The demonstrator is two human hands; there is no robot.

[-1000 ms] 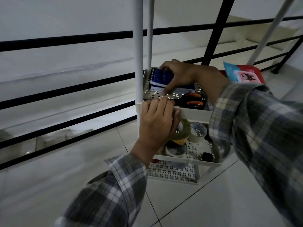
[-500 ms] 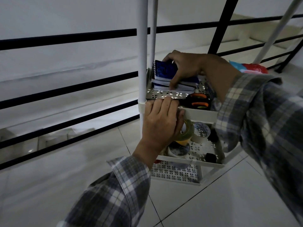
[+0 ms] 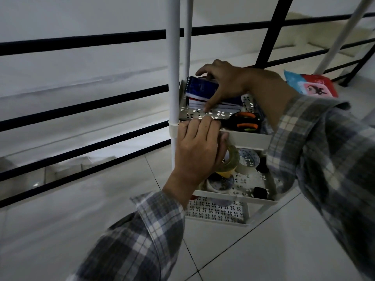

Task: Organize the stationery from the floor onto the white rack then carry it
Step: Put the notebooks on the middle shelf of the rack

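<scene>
The white rack point(image 3: 246, 138) has several perforated shelves between white poles. My left hand point(image 3: 197, 148) grips the front edge of its upper shelf. My right hand point(image 3: 225, 82) lies over a stack of blue spiral notebooks point(image 3: 200, 89) on that shelf, fingers at the far side and thumb at the near side. Black scissors with orange handles point(image 3: 244, 121) lie beside the notebooks. On the shelf below sit tape rolls point(image 3: 231, 161), partly hidden by my left hand, and small black items point(image 3: 260, 192). The bottom shelf point(image 3: 215, 212) shows nothing on it.
A black horizontal railing point(image 3: 85, 106) runs behind the rack, with a drop beyond it. A red and blue wipes packet point(image 3: 312, 86) lies on the tiled floor point(image 3: 284, 244) at the right. A slanted white pole point(image 3: 343, 33) stands nearby.
My right hand has shifted over the notebooks, its fingers now curled round the far side of the stack. My left hand stays on the shelf edge. The view has moved slightly.
</scene>
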